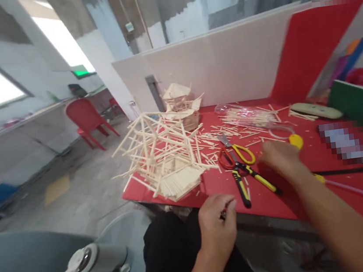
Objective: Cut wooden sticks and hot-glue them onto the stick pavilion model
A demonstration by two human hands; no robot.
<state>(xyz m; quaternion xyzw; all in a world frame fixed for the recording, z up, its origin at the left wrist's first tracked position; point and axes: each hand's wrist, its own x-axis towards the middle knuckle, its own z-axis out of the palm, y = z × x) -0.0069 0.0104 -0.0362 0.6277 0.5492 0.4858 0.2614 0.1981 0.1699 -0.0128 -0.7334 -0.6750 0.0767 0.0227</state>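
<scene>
My left hand (pixel 216 223) rests at the red table's (pixel 308 195) near edge with fingers curled around a small dark and red object I cannot make out. My right hand (pixel 278 156) reaches over the table, blurred by motion, just right of the yellow-and-black pliers (pixel 245 181) and the red-and-yellow scissors (pixel 235 153). Its fingers look bent, and whether it holds anything is unclear. To the left stands a large frame built of wooden sticks (pixel 160 156), with a smaller stick model (pixel 180 103) behind it.
Loose sticks (pixel 230 132) litter the tabletop, and a clear bag of sticks (pixel 248 114) lies further back. A white partition (pixel 219 65) and a red board (pixel 309 45) stand behind. A red chair (pixel 86 116) is on the left, and a grey chair back (pixel 26 270) at lower left.
</scene>
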